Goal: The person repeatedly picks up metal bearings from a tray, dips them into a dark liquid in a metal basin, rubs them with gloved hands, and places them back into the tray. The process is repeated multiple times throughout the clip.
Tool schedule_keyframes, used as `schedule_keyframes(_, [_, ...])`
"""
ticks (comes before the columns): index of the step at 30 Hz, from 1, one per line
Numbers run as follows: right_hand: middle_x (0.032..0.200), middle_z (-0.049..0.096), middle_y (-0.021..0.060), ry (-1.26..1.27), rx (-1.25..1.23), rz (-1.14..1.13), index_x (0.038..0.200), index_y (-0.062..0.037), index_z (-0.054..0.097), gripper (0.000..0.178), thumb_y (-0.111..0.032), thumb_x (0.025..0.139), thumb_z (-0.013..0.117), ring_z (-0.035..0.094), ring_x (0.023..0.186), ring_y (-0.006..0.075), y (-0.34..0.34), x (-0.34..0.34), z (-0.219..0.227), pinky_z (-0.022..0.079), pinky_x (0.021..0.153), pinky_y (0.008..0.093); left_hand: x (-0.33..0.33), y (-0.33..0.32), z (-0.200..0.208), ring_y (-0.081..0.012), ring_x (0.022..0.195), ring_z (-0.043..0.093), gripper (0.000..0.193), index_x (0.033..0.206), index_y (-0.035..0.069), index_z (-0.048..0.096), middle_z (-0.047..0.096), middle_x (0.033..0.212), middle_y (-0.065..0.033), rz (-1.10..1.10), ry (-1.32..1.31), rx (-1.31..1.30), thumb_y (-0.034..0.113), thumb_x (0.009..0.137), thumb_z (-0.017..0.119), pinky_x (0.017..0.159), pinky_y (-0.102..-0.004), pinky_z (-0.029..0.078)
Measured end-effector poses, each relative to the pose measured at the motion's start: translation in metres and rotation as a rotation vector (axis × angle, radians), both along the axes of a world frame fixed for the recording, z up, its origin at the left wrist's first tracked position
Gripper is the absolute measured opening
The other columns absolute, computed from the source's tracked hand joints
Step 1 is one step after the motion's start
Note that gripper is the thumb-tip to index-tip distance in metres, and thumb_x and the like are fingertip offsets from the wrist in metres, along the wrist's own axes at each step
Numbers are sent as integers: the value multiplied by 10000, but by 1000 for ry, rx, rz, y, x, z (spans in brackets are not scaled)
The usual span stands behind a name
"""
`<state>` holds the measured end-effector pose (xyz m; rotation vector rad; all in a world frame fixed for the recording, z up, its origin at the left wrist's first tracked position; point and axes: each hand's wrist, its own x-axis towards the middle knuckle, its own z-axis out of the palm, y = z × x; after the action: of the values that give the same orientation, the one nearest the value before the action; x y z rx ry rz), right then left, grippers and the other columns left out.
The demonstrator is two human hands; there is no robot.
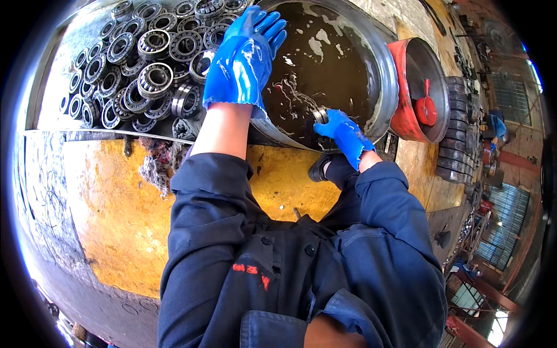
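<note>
My left hand (246,58), in a long blue rubber glove, reaches over the near-left rim of a round metal tub (386,75). Its fingers are stretched out, and nothing shows in them. At the tub's near edge my right hand (346,134), gloved in the same blue, is closed around a roller bearing (319,115). This bearing sits at the surface of murky brown liquid (325,69), and the glove hides part of it. Pale threads or splashes trail through the liquid beside it. Left of my left hand, many steel roller bearings (155,79) lie heaped on a metal-topped table (55,104).
A red round container (400,87) with a red object (426,107) inside stands right of the tub. Beyond it is a stack of dark ring-shaped parts (454,127). Grey rags (155,168) hang at the table's near edge above a yellow, worn board (116,214).
</note>
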<state>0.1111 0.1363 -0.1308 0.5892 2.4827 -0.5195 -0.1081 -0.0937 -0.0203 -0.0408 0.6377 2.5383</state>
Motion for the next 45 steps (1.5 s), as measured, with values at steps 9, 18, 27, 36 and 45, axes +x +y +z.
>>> schedule_keyframes(9, [856, 720, 156, 5, -112, -135, 949, -15, 716, 565, -523, 713, 785, 682, 797, 256, 17, -6, -15, 535, 754, 422, 1, 4, -10, -410, 1323, 532, 573, 1464, -42, 374, 504, 1451, -268, -22, 45, -32, 331, 1056, 523, 1092, -506, 490])
schedule_keyframes(18, [834, 717, 122, 33, -189, -171, 948, -31, 730, 518, -501, 741, 794, 662, 774, 188, 23, -14, -27, 528, 721, 380, -7, 7, -11, -402, 1324, 536, 586, 1475, -42, 356, 486, 1476, -259, -67, -58, -95, 329, 1055, 526, 1089, -485, 494])
schedule_keyframes(27, [778, 696, 107, 57, -226, -62, 908, -46, 723, 500, -531, 793, 759, 623, 733, 180, 39, -9, -24, 493, 681, 399, 5, 10, 8, -420, 1314, 542, 555, 1467, -28, 360, 482, 1466, -281, -20, -12, -125, 327, 1066, 507, 1086, -494, 497])
schedule_keyframes(36, [847, 707, 77, 71, -387, -338, 902, -57, 728, 450, -505, 870, 750, 603, 776, 149, 4, -26, -3, 475, 738, 358, -8, 7, -20, -412, 1253, 584, 534, 1443, -40, 387, 535, 1401, -278, -34, 0, -11, 324, 1069, 504, 1031, -493, 536])
schedule_keyframes(45, [878, 740, 80, -154, -215, -44, 984, -86, 749, 401, -444, 805, 776, 668, 796, 173, 20, -20, -6, 533, 735, 375, -5, 7, -13, -412, 1231, 598, 539, 1437, -47, 389, 545, 1383, -280, -34, -36, -28, 325, 1068, 514, 1028, -481, 543])
